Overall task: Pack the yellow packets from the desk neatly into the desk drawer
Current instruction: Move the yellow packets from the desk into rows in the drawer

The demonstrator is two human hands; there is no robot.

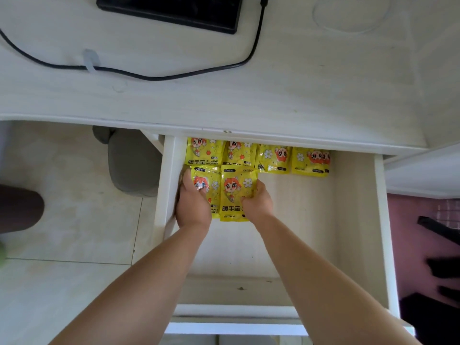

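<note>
Two yellow packets lie side by side on the drawer floor, touching along their inner edges, each under a hand. The left hand (193, 202) covers most of the left front packet (214, 186), fingers curled over its outer edge against the drawer's side wall. The right hand (257, 201) clamps the right front packet (235, 190) at its outer edge, thumb on the printed face and fingers bent round the side.

Just beyond the fingertips, a back row (273, 158) of four more packets lies flat under the desk's lip, their near edges touching or slightly overlapped by the two held ones (the two nearest the held pair show the cartoon upright).

The drawer (380, 220) is white and pulled well out. To the right of the right hand its pale floor lies bare up to the far wall, and back toward the wrists too.

Past the back row spreads the white desk top (224, 95), with a black cable (149, 76), a cable clip (90, 61) and a flat black device (169, 11). Left of the left hand, outside the drawer, are a grey seat (134, 163) and pale floor tiles (62, 207).
</note>
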